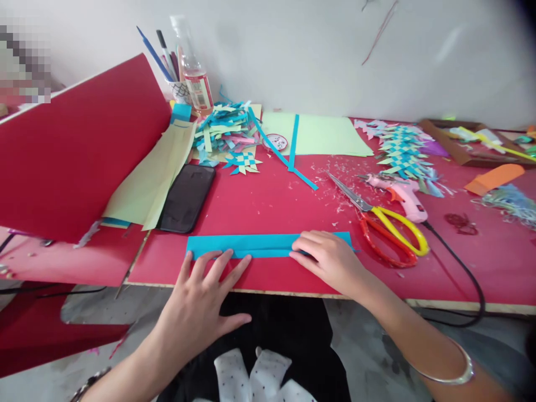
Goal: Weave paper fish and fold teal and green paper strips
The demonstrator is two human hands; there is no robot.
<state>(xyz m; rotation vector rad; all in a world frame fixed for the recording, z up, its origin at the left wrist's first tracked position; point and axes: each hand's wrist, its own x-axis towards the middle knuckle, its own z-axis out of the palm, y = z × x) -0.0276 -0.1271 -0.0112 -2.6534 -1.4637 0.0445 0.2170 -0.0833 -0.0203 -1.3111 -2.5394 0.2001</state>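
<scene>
Left hand [205, 290]: spreads wide, fingertips resting along the near part of the blue strip [263, 241], thumb well apart from it; grips nothing. Right hand [329, 257]: narrows, fingers bent close together over the strip toward its right end, thumb at the near edge; whether pinching the paper or only pressing it, cannot tell. Strip: lies lengthwise under both hands, near the front edge of the bench [272, 206], with a line or lifted edge running along it between the hands.

Step in hand, as judged: lengthwise folding of the strip, with the near edge being brought in and smoothed. Next move, as judged: calls for a steady left hold, an even edge, and firm finger pressure along the crease.

Beyond the strip, to the left: phone [186, 198], yellow paper [146, 173] and, farther out, raised red board [84, 151]. Behind: thin strips [294, 139] meeting at an angle, partly over a green sheet [326, 137]; small woven piece [243, 162] in front of a heap of cuttings [226, 128]. To the right: scissors [364, 205], blades pointing away and leftward, just beside the pink glue gun [402, 195]. Farther back: woven chain [404, 151], near a brown tray [435, 142].
</scene>
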